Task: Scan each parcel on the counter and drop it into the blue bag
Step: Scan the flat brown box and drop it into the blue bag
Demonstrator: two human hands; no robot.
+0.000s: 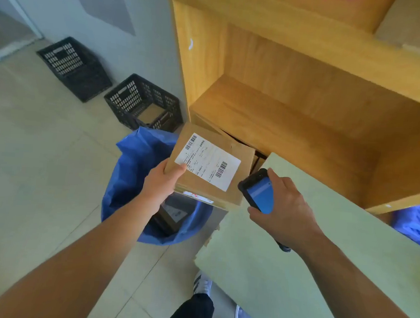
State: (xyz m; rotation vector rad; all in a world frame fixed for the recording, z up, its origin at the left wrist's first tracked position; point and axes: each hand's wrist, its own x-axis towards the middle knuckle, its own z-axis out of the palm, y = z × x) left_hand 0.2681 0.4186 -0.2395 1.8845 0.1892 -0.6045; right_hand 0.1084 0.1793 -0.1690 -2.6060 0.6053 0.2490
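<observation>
My left hand [161, 180] grips the near left corner of a brown cardboard parcel [229, 185] with a white barcode label [207, 160] facing up. The parcel hangs over the far right rim of the open blue bag [131, 168], which stands on the floor and holds a dark parcel [170, 217]. My right hand [285, 208] holds a black handheld scanner [260, 191] with a lit blue screen, just right of the parcel, above the pale green counter [296, 264].
A wooden shelf unit [295, 95] rises behind the counter. Two black plastic crates [73, 67] [143, 102] stand on the tiled floor by the wall. A purple basket [416, 220] shows at the right edge. My shoes [202, 282] are below the counter edge.
</observation>
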